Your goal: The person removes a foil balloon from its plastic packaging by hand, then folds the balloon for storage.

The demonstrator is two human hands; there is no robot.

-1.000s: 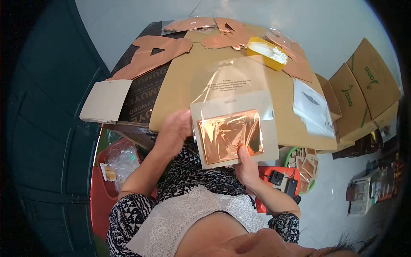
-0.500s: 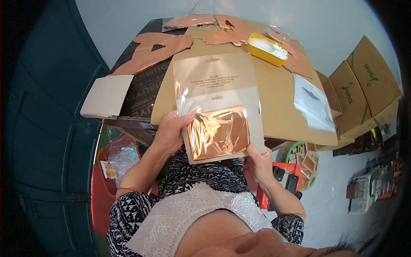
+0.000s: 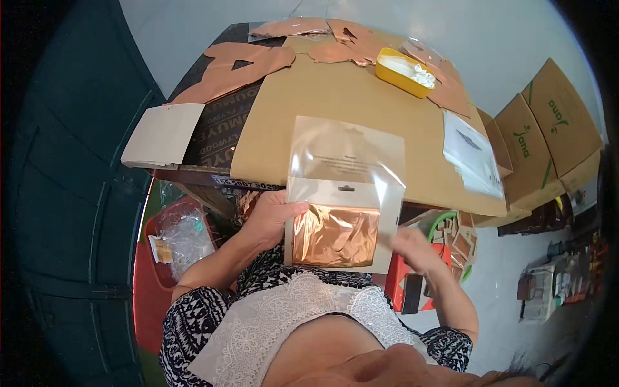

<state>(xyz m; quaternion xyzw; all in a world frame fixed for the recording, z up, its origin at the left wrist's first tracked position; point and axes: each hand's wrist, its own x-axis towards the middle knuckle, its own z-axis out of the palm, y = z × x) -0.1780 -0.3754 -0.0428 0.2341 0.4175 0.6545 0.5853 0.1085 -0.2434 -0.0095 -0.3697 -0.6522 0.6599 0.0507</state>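
Note:
My left hand (image 3: 274, 218) grips the left edge of a clear plastic bag (image 3: 348, 145), its thumb lying on the front. Inside the bag is a pale backing card (image 3: 322, 188) with a hanger slot, and a folded shiny copper foil sheet (image 3: 338, 238) sits against it. The bag's unfilled upper part bears printed text and overlaps the table's front edge. Beside the lower right edge of the bag is my right hand (image 3: 416, 250), fingers curled and smeared by motion. Whether it touches the bag or holds anything does not show.
A cardboard-covered table (image 3: 329, 90) holds copper-coloured sheets (image 3: 248, 64), a yellow tray (image 3: 403, 72) with white material, pale cards (image 3: 161, 135) and clear bags (image 3: 471, 155). Jana cartons (image 3: 538, 129) stand right. Below are a red basket (image 3: 151, 226) and a green-rimmed tub (image 3: 467, 271).
The bag has come down and closer to my body, with its left edge still in my left hand. My right hand has left the bag's lower right corner and moved outward to the right.

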